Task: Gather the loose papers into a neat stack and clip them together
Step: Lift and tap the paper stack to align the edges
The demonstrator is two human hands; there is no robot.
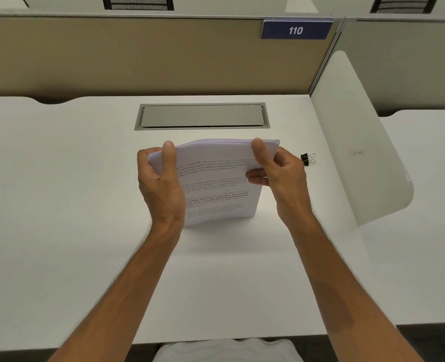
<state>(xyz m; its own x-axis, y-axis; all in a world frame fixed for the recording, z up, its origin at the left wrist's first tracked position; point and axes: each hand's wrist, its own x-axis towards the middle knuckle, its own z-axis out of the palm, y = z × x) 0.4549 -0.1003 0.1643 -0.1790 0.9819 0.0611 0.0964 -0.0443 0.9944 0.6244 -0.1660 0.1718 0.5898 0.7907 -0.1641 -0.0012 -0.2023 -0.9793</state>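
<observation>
A stack of printed white papers (216,189) stands upright on its lower edge on the white desk (72,205), printed side towards me. My left hand (158,181) grips its left side, thumb on the front near the top. My right hand (278,173) grips its right side the same way. The top edge of the stack bows slightly and the sheets look roughly aligned. A black binder clip (307,159) lies on the desk just right of my right hand, apart from the papers.
A grey cable-tray lid (201,116) is set into the desk behind the papers. A tan partition (137,56) with a blue "110" sign (295,30) closes the back. A white side divider (357,142) stands on the right.
</observation>
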